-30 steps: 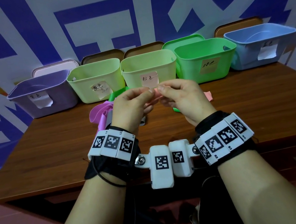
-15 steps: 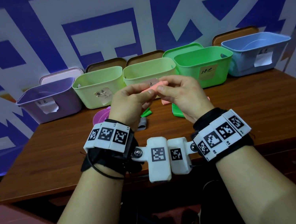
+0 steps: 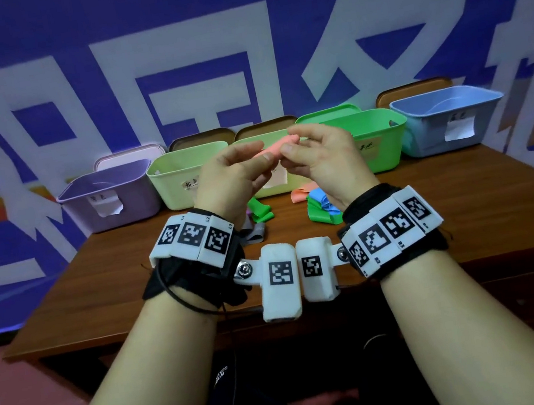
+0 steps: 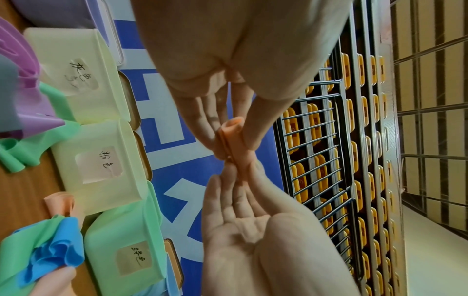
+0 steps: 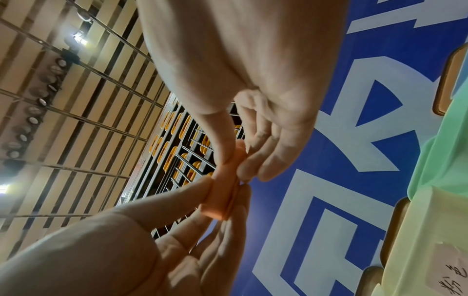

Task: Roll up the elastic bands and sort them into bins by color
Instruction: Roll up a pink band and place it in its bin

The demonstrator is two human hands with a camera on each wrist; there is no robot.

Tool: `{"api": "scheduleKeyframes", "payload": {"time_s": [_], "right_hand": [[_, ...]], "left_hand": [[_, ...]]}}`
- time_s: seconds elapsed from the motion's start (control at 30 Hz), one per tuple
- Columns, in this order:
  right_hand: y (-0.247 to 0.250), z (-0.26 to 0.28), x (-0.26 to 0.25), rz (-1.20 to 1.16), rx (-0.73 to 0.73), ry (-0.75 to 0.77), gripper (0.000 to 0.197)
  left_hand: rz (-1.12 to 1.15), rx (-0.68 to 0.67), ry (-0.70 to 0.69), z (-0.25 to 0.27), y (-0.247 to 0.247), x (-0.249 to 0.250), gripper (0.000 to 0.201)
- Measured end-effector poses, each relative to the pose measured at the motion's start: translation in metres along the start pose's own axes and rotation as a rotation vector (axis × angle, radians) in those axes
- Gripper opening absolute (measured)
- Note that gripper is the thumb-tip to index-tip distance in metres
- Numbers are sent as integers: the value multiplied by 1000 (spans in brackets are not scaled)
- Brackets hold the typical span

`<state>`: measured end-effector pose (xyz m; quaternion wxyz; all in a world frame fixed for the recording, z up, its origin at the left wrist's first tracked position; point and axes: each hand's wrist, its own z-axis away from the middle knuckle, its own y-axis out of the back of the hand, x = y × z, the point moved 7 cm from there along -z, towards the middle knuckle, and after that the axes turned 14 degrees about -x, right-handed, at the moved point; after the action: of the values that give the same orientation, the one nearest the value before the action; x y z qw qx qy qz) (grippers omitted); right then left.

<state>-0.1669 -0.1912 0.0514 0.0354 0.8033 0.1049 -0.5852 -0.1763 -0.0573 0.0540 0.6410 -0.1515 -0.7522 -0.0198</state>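
Pinching one rolled pink band [image 3: 273,150] between left hand [image 3: 230,176] and right hand [image 3: 320,159] (both grips closed, middle hidden by fingertips)

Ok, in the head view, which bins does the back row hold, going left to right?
Purple bin → pale green bin → second pale green bin, partly hidden by the hands → bright green bin → blue bin.

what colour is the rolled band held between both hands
Salmon pink. The rolled band, pinched by the left hand and right hand, shows best in the left wrist view.
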Motion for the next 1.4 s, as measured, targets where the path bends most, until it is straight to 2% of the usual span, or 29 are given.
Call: {"api": "scheduleKeyframes", "payload": {"time_s": [0.07, 0.3, 0.5, 0.63, 0.73, 0.87, 0.9, 0.97, 1.03, 1.23, 1.4], "right_hand": [[1, 3, -4, 30, 7, 18, 13], [3, -5, -1, 95, 26, 52, 20], [-4, -36, 24, 82, 16, 7, 20], [-7, -78, 59, 38, -3, -62, 21], [-3, -123, 94, 65, -20, -144, 41], [4, -181, 142, 78, 10, -239, 47], [5, -193, 151, 82, 22, -270, 45], [6, -215, 161, 104, 34, -328, 30], [6, -234, 158, 119, 33, -361, 16], [1, -288, 121, 127, 49, -431, 19], [-12, -316, 70, 164, 24, -452, 28]], "left_hand": [[-15, 3, -4, 1, -1, 0, 14], [-84, -31, 30, -8, 7, -9, 9], [-88, -51, 81, -36, 32, -27, 10], [-68, -18, 124, -76, 60, -52, 6], [-73, -2, 176, -118, 86, -78, 9], [-97, -2, 261, -175, 123, -116, 10], [-96, 2, 287, -188, 130, -122, 10], [-88, 12, 334, -210, 141, -129, 11], [-73, 10, 356, -229, 148, -126, 13], [-82, 0, 386, -277, 155, -81, 11], [-145, -11, 385, -298, 158, -31, 17]]}}
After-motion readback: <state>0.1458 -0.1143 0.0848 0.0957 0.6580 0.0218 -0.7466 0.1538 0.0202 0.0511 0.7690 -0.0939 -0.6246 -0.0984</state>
